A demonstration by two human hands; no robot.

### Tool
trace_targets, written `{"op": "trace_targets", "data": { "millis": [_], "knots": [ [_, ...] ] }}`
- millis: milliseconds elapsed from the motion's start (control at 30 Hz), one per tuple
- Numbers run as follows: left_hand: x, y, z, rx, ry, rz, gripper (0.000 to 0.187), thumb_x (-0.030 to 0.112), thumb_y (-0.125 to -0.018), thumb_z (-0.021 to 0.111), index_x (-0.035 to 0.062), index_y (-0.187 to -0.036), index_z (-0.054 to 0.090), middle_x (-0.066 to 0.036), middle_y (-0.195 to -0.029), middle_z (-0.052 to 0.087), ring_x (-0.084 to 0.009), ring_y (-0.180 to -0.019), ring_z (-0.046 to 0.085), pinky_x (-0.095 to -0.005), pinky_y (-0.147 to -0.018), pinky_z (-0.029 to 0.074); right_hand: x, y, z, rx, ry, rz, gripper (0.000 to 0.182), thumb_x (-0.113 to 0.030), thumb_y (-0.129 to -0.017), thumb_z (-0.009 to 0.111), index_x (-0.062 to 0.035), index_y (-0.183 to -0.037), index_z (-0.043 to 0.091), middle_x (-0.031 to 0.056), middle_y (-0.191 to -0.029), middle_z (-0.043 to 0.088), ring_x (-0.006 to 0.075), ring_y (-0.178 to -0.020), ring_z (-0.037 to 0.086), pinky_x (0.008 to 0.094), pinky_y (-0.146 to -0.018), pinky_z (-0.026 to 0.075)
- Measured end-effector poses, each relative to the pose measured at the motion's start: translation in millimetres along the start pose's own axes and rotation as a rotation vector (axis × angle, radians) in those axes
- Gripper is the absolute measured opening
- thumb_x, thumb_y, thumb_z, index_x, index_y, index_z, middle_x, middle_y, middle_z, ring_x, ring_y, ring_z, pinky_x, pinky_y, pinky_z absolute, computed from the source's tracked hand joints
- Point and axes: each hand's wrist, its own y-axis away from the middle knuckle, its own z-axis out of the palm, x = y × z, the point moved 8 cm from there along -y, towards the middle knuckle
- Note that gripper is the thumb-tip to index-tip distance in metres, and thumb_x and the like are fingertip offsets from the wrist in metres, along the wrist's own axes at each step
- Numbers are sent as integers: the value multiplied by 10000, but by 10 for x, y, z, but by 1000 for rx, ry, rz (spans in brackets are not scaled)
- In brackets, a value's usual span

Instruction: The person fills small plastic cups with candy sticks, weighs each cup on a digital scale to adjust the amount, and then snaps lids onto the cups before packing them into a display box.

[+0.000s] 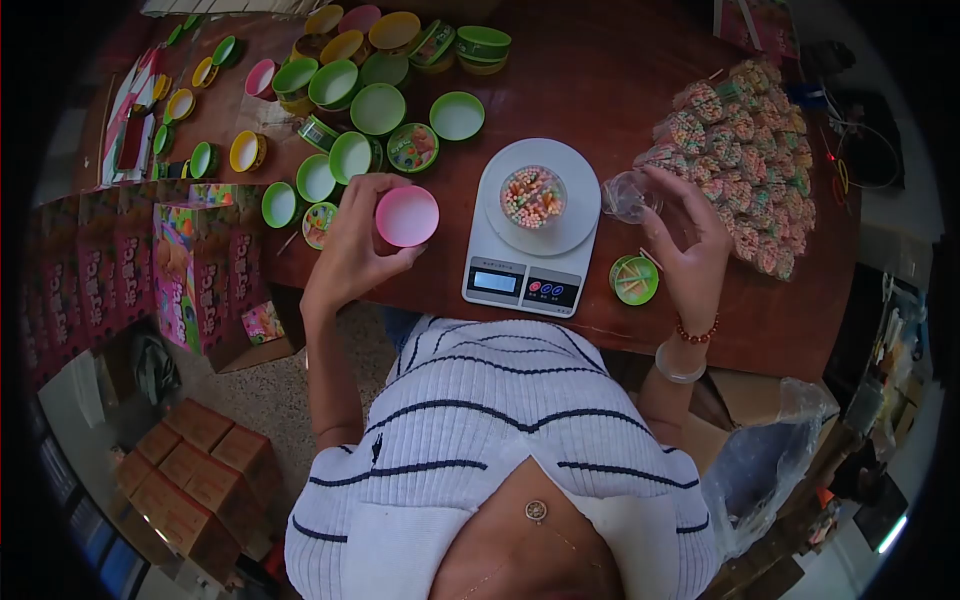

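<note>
My left hand [362, 240] is closed around a pink cup [408, 216] with a white inside, left of the scale. The white kitchen scale [490, 240] carries a clear round container [532, 197] filled with small multicoloured beads or pellets. On the scale's right, my right hand [668, 212] holds a clear, crinkled plastic piece [628, 197] between thumb and fingers. Below that hand stands a small green cup [635, 280] with thin sticks in it.
Many green, yellow and pink cups [378, 108] spread over the back left. Wrapped bundles of coloured pellets [740, 160] are heaped at the right. Pink printed boxes [190, 270] line the left edge. A plastic-lined carton [760, 470] stands at the lower right.
</note>
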Motion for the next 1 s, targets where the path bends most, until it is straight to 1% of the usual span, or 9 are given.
{"op": "trace_targets", "data": {
  "millis": [67,267,333,467,567,633,733,867,1000],
  "knots": [
    [-57,31,121,-20,-20,-12,660,88,-718,840,29,-1306,547,-160,-1275,574,-364,-1204,582,-432,-1025,494,-45,0,120,-74,61,-20,437,66,-924,683,16,-1357,643,122,-1310,674,206,-1209,664,322,-1021,546],
    [-36,83,247,-81,-151,-34,681,0,-740,820,41,-1357,535,-156,-1363,567,-379,-1253,582,-461,-1044,494,-141,84,-188,-7,302,-34,305,31,-861,742,2,-1164,726,108,-1019,741,161,-976,714,293,-858,549],
    [170,67,110,-21,-169,-20,727,26,-745,838,52,-1405,534,-166,-1372,571,-375,-1250,587,-462,-1040,497,16,312,-319,-131,244,129,243,15,-851,752,1,-1093,729,101,-919,735,164,-882,720,285,-792,535],
    [609,-220,-88,95,-102,107,496,18,-798,806,65,-1273,671,-138,-1198,675,-340,-1082,677,-424,-903,557,181,427,-483,123,346,159,190,39,-855,730,-1,-1040,728,99,-945,711,177,-798,706,287,-753,538],
    [1293,-417,0,110,-144,381,347,19,-805,794,87,-1140,735,-90,-1023,705,-283,-916,700,-385,-766,563,364,631,-213,-94,260,280,200,43,-847,740,-8,-1039,722,102,-867,659,187,-760,692,299,-682,534],
    [1628,-439,159,35,-62,555,271,59,-786,818,89,-1047,754,-51,-842,660,-233,-766,669,-362,-663,537,523,800,-90,-145,250,319,266,55,-820,752,-9,-1076,713,114,-909,651,235,-834,705,327,-712,548],
    [1775,-393,409,-93,17,686,273,80,-778,828,75,-1039,749,-43,-790,622,-226,-730,653,-364,-639,523,552,917,12,-85,360,135,390,96,-769,751,-3,-1140,683,147,-1071,651,360,-1025,669,409,-823,563],
    [1693,-449,436,-105,-80,633,317,-24,-710,830,52,-1014,780,-55,-810,681,-193,-705,656,-335,-614,517,646,927,33,-77,354,99,374,105,-775,742,1,-1130,686,157,-1063,667,370,-1006,678,430,-840,562],
    [1444,-442,260,2,-41,466,310,8,-766,816,85,-1062,770,-39,-718,593,-187,-616,561,-339,-571,468,702,906,-36,-90,318,71,260,97,-789,738,16,-1036,724,172,-985,715,359,-934,695,402,-816,561]
  ]
}}
